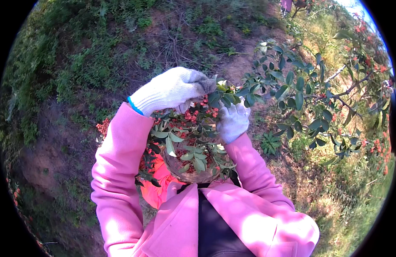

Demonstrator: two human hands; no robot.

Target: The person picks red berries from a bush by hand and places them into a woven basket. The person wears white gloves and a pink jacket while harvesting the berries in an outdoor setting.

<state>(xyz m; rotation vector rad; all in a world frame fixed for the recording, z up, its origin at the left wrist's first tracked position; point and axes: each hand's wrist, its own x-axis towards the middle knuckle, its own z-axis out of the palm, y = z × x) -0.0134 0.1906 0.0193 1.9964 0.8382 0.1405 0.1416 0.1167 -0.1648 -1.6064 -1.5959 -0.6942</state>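
My left hand, in a white knit glove with a blue cuff and soiled fingertips, reaches across a leafy branch. Its fingers are pinched together at the branch's tip. Lower down on the other side, my right hand wears a similar glove; its fingers close around the same branch, partly covered by leaves. Clusters of small red berries hang just under my left hand. Below both hands, against my body, is a round basket with red berries and leafy sprigs over it.
A bright orange-red cloth or bag hangs beside the basket. More branches with green leaves and red berries spread to the right. Low weeds and bare soil cover the slope ahead.
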